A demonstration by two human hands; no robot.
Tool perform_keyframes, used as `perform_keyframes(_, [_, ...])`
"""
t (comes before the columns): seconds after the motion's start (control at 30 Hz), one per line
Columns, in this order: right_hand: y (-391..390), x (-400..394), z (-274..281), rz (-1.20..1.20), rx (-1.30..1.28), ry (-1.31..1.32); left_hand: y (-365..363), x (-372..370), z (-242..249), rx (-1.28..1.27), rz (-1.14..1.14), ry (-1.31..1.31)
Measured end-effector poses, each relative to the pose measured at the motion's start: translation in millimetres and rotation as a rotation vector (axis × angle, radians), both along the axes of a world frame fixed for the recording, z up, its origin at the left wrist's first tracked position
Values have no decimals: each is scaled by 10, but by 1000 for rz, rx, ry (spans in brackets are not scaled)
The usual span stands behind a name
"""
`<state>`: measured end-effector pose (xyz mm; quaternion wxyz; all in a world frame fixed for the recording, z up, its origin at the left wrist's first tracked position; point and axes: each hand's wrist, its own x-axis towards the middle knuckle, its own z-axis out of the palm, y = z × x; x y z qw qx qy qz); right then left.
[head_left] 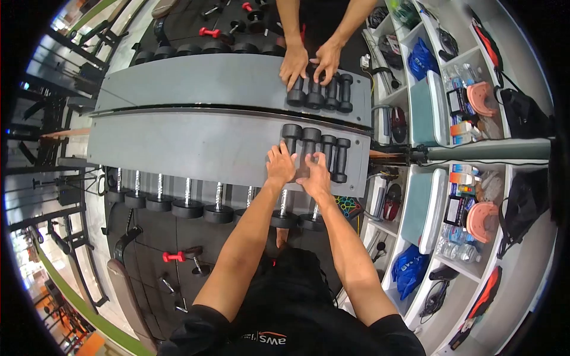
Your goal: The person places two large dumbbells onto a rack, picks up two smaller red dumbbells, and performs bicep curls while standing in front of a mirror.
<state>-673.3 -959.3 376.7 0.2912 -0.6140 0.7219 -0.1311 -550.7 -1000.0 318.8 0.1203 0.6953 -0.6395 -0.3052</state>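
Observation:
Several black dumbbells lie side by side near the right end of a grey shelf top, their far heads pointing at a mirror. My left hand rests over the near end of the leftmost dumbbell, its fingers bent along the left side and its thumb on the right. My right hand has thumb and fingers curled about the near part of the second dumbbell. To its right lie two slimmer ones, a third dumbbell and the rightmost dumbbell. My hands cover the near heads of the two they touch.
The grey shelf top meets a mirror that repeats the scene. Below its front edge hangs a row of larger dumbbells. White shelving with bottles and bags stands at right. A red dumbbell lies on the floor.

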Motion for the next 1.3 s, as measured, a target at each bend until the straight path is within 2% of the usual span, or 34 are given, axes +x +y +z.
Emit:
perform_keyframes(0.1, [3, -29, -6, 22, -14, -1, 216, 57, -55, -51, -11, 11])
perform_keyframes(0.27, [15, 9, 58, 6, 34, 19, 626, 74, 314, -25, -24, 124])
perform_keyframes(0.4, [15, 11, 93, 89, 93, 162, 1058, 190, 612, -27, -10, 230])
perform_keyframes(0.53, [94, 2, 84, 149, 28, 177, 1533, 467, 553, -115, -19, 368])
perform_keyframes(0.6, [172, -30, 138, 192, 40, 136, 1794, 660, 542, -139, 23, 420])
perform_keyframes(0.73, [531, -108, 129, 280, -141, 11, 2391, 1121, 578, -42, 215, 458])
perform_keyframes(0.87, [966, -59, 129, 387, -160, -150, 2848, 1386, 731, 74, 493, 564])
perform_keyframes(0.97, [1283, 86, 105, 405, 5, -302, 3197, 1522, 678, 19, 672, 782])
perform_keyframes(1.07, [1487, 359, 338, 480, 116, -452, 3412, 1643, 783, -49, 728, 924])
perform_keyframes(1.23, [1735, 940, 712, 591, 299, -630, 3790, 1957, 1039, -114, 724, 1042])
perform_keyframes(1.3, [1794, 1176, 673, 665, 371, -665, 3988, 2092, 1121, -193, 761, 1050])
